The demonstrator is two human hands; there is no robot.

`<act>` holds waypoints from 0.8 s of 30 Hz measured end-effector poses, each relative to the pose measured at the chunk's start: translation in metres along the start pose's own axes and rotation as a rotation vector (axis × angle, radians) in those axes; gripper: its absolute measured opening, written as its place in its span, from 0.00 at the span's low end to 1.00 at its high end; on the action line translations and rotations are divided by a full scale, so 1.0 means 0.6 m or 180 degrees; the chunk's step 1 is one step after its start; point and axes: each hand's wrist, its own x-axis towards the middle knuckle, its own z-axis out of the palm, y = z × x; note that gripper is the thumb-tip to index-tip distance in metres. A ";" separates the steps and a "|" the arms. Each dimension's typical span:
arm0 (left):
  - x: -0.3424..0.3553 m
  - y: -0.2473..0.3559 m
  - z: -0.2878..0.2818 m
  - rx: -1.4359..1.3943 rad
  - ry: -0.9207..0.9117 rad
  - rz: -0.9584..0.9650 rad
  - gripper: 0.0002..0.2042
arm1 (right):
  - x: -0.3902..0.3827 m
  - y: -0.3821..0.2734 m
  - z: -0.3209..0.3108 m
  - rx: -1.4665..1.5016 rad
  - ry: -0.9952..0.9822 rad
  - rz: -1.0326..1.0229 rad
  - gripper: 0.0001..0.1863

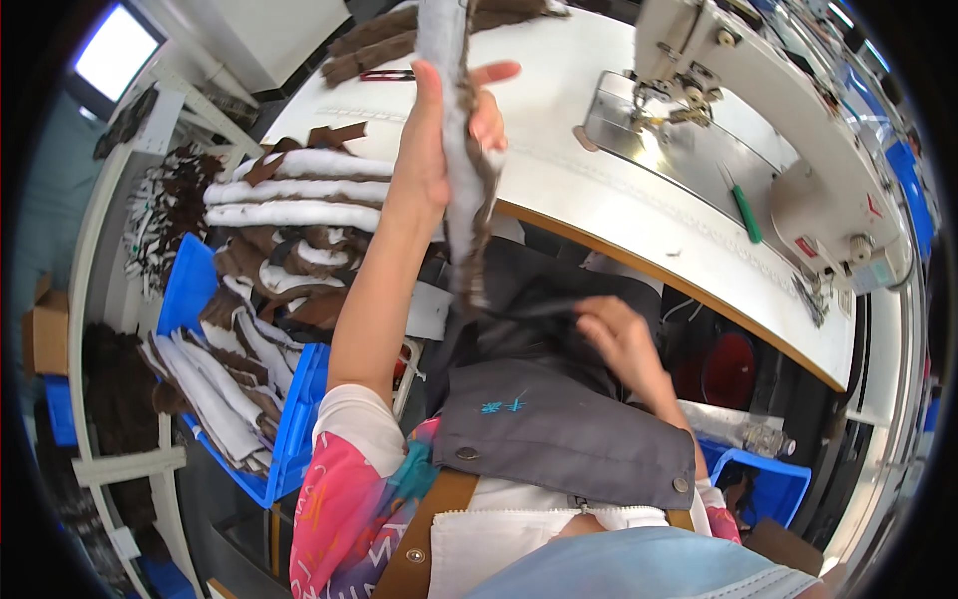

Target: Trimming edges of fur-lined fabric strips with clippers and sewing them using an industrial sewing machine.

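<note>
My left hand (439, 140) is raised over the table's near edge, its fingers closed round a long fur fabric strip (464, 190). White backing faces me, with brown pile showing along the right edge. The upper end leaves the picture; the lower end hangs over my lap. Lower and to the right, my right hand (617, 337) has its fingers pinched together. A thin dark band (534, 311) stretches from the strip's lower end toward these fingertips; blurred against my dark apron (569, 439), it cannot be made out clearly.
A sewing machine (788, 110) stands on the white table (559, 130), with a green-handled tool (743, 212) beside it. Brown fur pieces (369, 50) and red snips (387, 75) lie further back. At left, a blue crate (304, 429) holds more strips. A plastic bottle (763, 439) lies low right.
</note>
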 end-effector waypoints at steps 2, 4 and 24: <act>-0.018 -0.026 0.026 0.0078 -0.0129 -0.0301 0.41 | 0.038 -0.042 -0.051 0.1171 0.0354 0.0705 0.14; -0.035 -0.049 0.046 0.0122 -0.0244 -0.0627 0.41 | 0.088 -0.065 -0.101 0.1793 0.0432 0.0698 0.18; -0.081 -0.138 0.114 0.0772 -0.0319 -0.1545 0.12 | 0.170 0.007 -0.100 0.3974 0.1989 0.0617 0.11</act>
